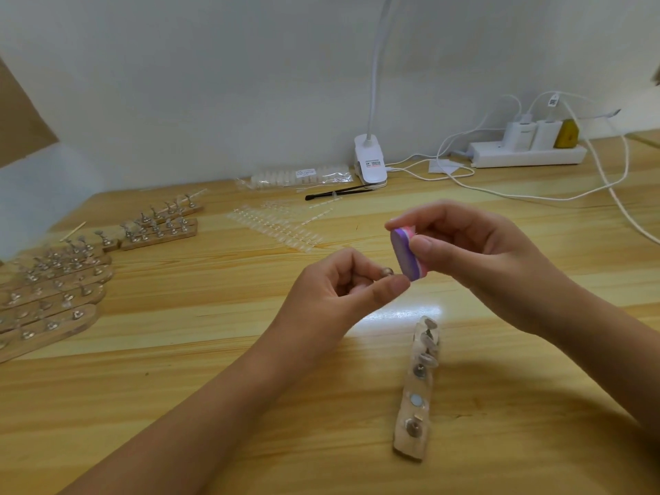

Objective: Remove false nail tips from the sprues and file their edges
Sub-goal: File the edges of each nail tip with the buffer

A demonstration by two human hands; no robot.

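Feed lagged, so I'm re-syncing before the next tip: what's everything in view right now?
nail tip: one, clear, small and blurred, in left hand
buffer block: one, purple and pink, in right hand
front holder: one, wooden, near table edge
holder strips: several, wooden with metal stands, far left
sprues: several, clear, centre back
bag: one, clear, by wall
clip lamp: one, white, by wall
power strip: one, white, back right
table: one, light wood
left hand: pinches nail tip
right hand: grips buffer block
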